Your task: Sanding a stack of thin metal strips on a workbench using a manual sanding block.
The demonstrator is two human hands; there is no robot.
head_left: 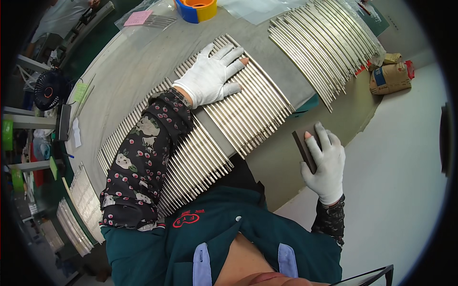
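In the head view, the person's two hands were well apart, both in white gloves with a bare fingertip showing on each. The left hand [207, 76], below a floral black sleeve [138, 167], lay palm down with its fingers spread on a row of thin metal rods [257, 105], pressing flat rather than gripping. This row lay side by side on the grey worktable [102, 78], near its front edge.

The right hand [327, 164] was off the table to the right, its thumb and fingers closed about a flat dark bar [304, 151], which stood clear of the rods.

A second row of rods [191, 171] ran partly beneath the left forearm, set off from the first by a narrow gap. A third row [324, 45] lay at the table's far right. At the table's far edge stood a blue and yellow ring-shaped roll [206, 13], near a pink slip [138, 18] on clear plastic. A black fan [50, 90] stood at left, and a brown sack [391, 80] lay at right.
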